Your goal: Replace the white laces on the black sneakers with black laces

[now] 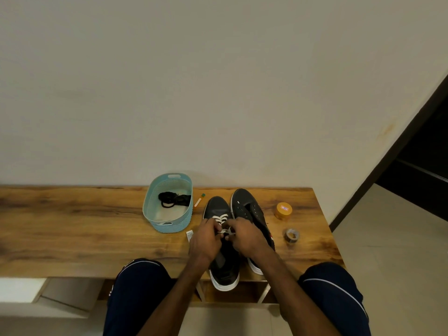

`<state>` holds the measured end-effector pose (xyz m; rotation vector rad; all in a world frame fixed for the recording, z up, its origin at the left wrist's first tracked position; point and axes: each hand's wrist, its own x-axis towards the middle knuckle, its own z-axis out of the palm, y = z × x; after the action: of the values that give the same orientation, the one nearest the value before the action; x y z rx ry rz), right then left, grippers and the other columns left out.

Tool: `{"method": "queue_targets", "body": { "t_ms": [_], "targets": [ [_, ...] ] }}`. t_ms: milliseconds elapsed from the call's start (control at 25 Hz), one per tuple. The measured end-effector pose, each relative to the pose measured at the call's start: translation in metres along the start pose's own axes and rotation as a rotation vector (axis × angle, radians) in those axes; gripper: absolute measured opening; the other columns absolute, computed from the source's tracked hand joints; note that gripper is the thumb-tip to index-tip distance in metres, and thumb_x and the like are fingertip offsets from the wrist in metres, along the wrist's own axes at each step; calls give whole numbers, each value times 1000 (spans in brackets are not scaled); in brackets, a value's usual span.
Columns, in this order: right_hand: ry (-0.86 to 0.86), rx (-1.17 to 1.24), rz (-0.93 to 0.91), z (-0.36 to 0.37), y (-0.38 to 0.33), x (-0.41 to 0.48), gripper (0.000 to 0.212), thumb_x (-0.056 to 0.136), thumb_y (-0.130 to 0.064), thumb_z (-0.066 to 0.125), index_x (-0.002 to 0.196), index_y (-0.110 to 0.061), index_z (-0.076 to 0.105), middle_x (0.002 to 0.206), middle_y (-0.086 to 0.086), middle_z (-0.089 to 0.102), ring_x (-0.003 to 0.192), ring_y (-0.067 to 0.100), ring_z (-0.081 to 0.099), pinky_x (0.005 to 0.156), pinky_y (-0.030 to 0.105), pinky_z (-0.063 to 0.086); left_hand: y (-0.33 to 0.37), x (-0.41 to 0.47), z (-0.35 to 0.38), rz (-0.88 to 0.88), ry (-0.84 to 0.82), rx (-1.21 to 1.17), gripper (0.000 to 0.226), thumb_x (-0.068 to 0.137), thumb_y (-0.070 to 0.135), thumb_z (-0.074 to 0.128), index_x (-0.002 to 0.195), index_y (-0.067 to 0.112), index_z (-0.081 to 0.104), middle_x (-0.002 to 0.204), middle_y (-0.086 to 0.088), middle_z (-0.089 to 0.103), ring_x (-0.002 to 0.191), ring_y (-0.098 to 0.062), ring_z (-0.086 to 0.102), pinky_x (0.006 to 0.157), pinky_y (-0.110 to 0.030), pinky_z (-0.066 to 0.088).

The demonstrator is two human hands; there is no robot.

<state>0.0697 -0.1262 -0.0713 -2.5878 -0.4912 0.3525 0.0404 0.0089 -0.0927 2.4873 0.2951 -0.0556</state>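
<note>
Over on the left of the wooden table point(72, 226), the black laces point(174, 199) are lying coiled in the pale blue basket point(155, 190), not yet in use. Just beside it the laced sneaker point(217, 206) is standing toe to the wall, and the person is working the white lace point(221, 218) loose near its upper eyelets. The left hand point(204, 238) is pinching one strand and the right hand point(244, 236) the other, fingers curled, both wrists bending in over the tongue. Unlacing this shoe looks barely begun; next, I'd say, comes drawing each strand out row by row. Right against it, the bare sneaker point(244, 202) is showing empty eyelets.
</note>
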Motion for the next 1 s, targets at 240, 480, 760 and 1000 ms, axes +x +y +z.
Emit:
{"method": "queue_targets", "body": {
  "t_ms": [240,480,760,1000],
  "targets": [
    [-13,120,71,5,6,10,14,94,-20,64,106,-14,67,112,8,52,103,26,56,90,39,49,-2,2,7,-80,-85,-218,8,95,16,60,103,19,60,114,-2,57,94,-13,56,76,-25,43],
    [-60,183,98,14,0,5,29,94,-21,66,120,-9,65,120,10,50,108,27,55,96,36,46,3,-2,-1,-71,46,-234,21,106,27,37,97,20,55,94,-1,62,84,-15,57,69,-31,42],
    [107,336,121,16,-11,3,13,93,-8,61,102,-13,69,94,1,69,83,12,59,66,16,40,4,-8,-10,53,-183,-35,28,94,3,52,121,11,55,117,-7,57,104,-20,56,87,-32,48],
    [-105,1098,303,7,-19,5,22,95,-10,64,116,-10,56,86,5,66,69,13,60,67,29,54,0,-8,-18,42,-115,20,18,96,11,53,113,12,60,111,-8,63,97,-20,60,81,-31,49]
  ]
}}
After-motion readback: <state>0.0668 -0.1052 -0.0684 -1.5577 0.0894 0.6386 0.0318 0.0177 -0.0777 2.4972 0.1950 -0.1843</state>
